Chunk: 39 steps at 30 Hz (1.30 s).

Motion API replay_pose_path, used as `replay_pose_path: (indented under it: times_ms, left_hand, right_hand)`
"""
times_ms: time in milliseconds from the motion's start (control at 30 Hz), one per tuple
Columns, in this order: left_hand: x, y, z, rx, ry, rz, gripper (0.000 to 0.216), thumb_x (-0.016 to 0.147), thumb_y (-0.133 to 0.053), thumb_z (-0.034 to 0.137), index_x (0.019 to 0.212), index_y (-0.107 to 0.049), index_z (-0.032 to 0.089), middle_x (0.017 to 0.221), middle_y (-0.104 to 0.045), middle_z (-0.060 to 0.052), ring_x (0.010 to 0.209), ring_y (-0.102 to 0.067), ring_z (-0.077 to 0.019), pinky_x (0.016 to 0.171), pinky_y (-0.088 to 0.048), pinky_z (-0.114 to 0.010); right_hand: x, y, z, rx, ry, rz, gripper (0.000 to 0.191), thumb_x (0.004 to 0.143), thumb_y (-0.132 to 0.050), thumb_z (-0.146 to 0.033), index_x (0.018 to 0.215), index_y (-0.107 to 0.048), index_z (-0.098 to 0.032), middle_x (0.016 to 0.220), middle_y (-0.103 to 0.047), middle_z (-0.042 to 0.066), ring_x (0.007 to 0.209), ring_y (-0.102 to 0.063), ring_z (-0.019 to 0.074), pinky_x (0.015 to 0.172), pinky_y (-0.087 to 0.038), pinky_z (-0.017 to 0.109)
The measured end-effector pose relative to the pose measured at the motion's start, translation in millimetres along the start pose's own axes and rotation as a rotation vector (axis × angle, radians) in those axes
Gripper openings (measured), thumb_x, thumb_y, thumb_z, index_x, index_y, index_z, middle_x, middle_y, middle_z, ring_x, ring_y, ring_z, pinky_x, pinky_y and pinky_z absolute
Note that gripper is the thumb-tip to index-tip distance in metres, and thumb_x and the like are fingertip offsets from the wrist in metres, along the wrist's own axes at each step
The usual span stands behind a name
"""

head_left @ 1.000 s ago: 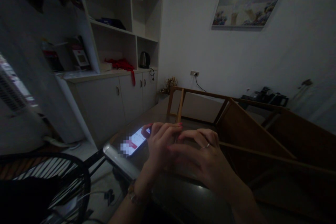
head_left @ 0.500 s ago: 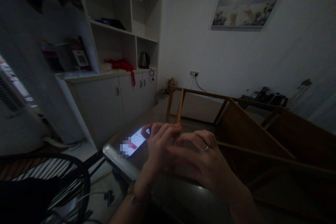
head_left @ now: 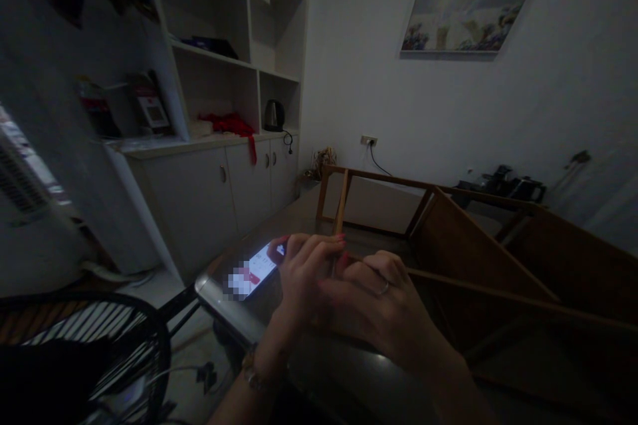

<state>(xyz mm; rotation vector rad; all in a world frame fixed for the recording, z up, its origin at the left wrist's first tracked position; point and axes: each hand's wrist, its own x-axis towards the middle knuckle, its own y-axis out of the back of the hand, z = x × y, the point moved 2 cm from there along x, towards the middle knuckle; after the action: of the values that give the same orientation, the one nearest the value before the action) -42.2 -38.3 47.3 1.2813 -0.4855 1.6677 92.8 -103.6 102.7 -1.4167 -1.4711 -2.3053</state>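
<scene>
A wooden frame (head_left: 343,196) with crossbars and panels lies on a dark, glossy table (head_left: 299,212). My left hand (head_left: 304,272) is at the near end of a wooden bar, its fingers bent and pressed together, fingertips pointing right. Facing it, my right hand (head_left: 389,305), with a ring, has curled fingers whose tips meet close to the left fingertips. Whatever lies between the fingers is hidden and too dark to name. Left of my left hand, a phone (head_left: 256,269) with a lit screen rests on the table.
A black woven chair (head_left: 149,319) stands at the lower left, with cables on the floor. White cabinets (head_left: 194,206) hold a kettle (head_left: 274,115) and red cloth (head_left: 229,124). Dark appliances (head_left: 523,187) stand behind the frame. A plugged-in socket (head_left: 369,141) is on the wall.
My right hand's fingers have curled in more tightly, and that hand has turned slightly. My left hand, the frame and the phone stay nearly where they were.
</scene>
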Motion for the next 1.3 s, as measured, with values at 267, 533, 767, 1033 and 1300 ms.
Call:
replay_pose_path:
  times_ms: [267, 533, 767, 1033, 1300]
  left_hand:
    - [-2, 0, -2, -0.008, 0.005, 0.007, 0.016, 0.101, -0.055, 0.032, 0.098, -0.07, 0.029, 0.101, -0.08, 0.003, 0.094, -0.062, -0.0212, 0.088, -0.042, -0.042]
    - [0, 7, -1, -0.044, -0.02, -0.079, 0.021, 0.103, -0.05, 0.036, 0.104, -0.07, 0.029, 0.105, -0.079, 0.001, 0.097, -0.061, -0.0225, 0.087, -0.043, -0.042]
    - [0, 4, -2, -0.007, -0.04, -0.034, 0.021, 0.104, -0.048, 0.036, 0.102, -0.068, 0.029, 0.103, -0.079, 0.002, 0.095, -0.062, -0.0217, 0.088, -0.041, -0.042]
    - [2, 1, 1, 0.01, -0.036, 0.007, 0.01, 0.099, -0.059, 0.029, 0.098, -0.068, 0.028, 0.098, -0.08, 0.003, 0.091, -0.062, -0.021, 0.086, -0.041, -0.041]
    - [2, 6, 2, 0.0, 0.003, -0.053, 0.009, 0.097, -0.061, 0.027, 0.099, -0.07, 0.028, 0.102, -0.08, 0.003, 0.093, -0.062, -0.0218, 0.086, -0.043, -0.041]
  right_hand:
    - [-2, -16, -2, 0.052, -0.034, -0.006, 0.023, 0.106, -0.043, -0.026, 0.102, -0.064, -0.023, 0.088, -0.067, 0.001, 0.089, -0.049, 0.0192, 0.089, -0.036, 0.033]
    - [-2, -20, -5, -0.082, -0.03, 0.084, 0.02, 0.105, -0.049, -0.033, 0.095, -0.066, -0.028, 0.091, -0.064, 0.001, 0.093, -0.045, 0.0206, 0.095, -0.034, 0.032]
    - [0, -21, -6, -0.053, -0.037, 0.065, 0.025, 0.108, -0.042, -0.034, 0.1, -0.064, -0.025, 0.084, -0.065, 0.0, 0.087, -0.047, 0.0192, 0.09, -0.034, 0.033]
    - [-4, -21, -6, 0.065, -0.115, 0.143, 0.018, 0.105, -0.049, -0.029, 0.091, -0.058, -0.023, 0.075, -0.066, -0.004, 0.079, -0.052, 0.016, 0.084, -0.033, 0.033]
    - [-2, -20, -7, 0.026, -0.107, 0.157, 0.012, 0.102, -0.052, -0.023, 0.091, -0.057, -0.024, 0.076, -0.067, -0.004, 0.081, -0.054, 0.0163, 0.085, -0.035, 0.032]
